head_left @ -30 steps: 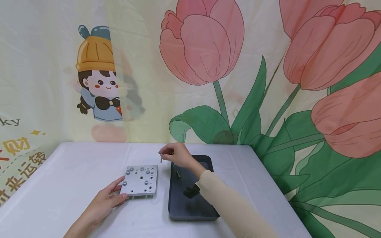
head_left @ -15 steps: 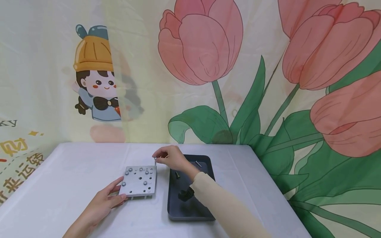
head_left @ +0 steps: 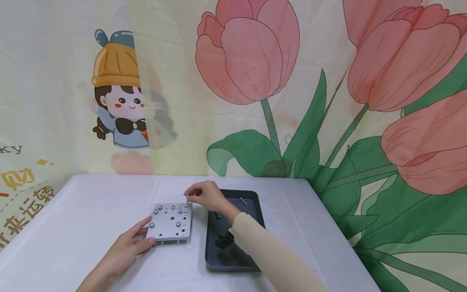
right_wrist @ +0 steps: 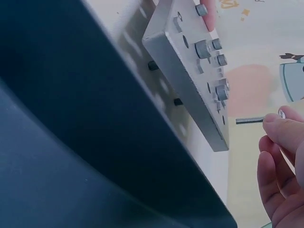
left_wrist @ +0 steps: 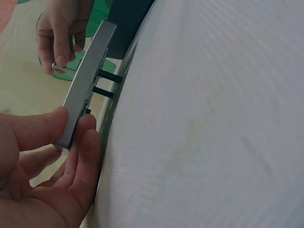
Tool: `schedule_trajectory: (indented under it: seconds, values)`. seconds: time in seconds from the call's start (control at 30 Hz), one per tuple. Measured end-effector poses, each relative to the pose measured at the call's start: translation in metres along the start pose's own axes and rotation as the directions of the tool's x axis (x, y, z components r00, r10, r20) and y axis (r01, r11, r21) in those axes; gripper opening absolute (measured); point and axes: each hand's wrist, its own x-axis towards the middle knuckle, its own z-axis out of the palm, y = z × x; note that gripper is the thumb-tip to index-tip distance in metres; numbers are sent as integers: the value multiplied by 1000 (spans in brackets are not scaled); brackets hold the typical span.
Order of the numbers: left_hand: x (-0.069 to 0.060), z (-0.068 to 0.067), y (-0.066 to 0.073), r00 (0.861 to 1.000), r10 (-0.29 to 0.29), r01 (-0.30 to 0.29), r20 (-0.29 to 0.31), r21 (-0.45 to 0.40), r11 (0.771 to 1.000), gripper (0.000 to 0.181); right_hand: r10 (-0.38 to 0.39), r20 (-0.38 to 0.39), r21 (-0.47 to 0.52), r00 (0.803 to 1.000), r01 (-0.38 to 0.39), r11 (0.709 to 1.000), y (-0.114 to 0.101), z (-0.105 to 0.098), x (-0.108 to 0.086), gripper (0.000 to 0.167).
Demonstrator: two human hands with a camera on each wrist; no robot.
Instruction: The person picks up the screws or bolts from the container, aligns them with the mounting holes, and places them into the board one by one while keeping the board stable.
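Observation:
A square silver metal plate (head_left: 169, 229) with several bolts and holes is held at its lower left corner by my left hand (head_left: 125, 251). In the left wrist view the thumb and fingers of that hand (left_wrist: 52, 166) pinch the plate (left_wrist: 88, 80), and bolt ends stick out underneath. My right hand (head_left: 209, 197) pinches a screw (head_left: 187, 199) by its head above the plate's far right corner. The right wrist view has the screw (right_wrist: 250, 120) between thumb and fingers of the hand (right_wrist: 285, 161), apart from the plate (right_wrist: 190, 71).
A dark tray (head_left: 233, 268) stands right of the plate, under the right forearm. In it lie a loose screw (head_left: 243, 201), another screw (head_left: 218, 215) and a black object (head_left: 224, 240). A white cloth (head_left: 65, 243) covers the table; a printed curtain hangs behind.
My right hand has moved left and slightly down with the screw, from beside the plate to its far right corner. The left hand still grips the plate.

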Motion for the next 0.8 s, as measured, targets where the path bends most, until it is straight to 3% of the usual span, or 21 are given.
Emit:
schedule_trajectory:
  seconds: [0.37, 0.8]
  values:
    - [3, -1, -2, 1000, -26, 26, -3, 12, 1000, 84, 21, -5, -21, 1000, -21, 1000, -1, 11, 1, 18]
    - [3, 0, -2, 1000, -9, 9, -1, 20, 1000, 84, 17, -2, -43, 1000, -18, 999, 2, 16, 1, 18]
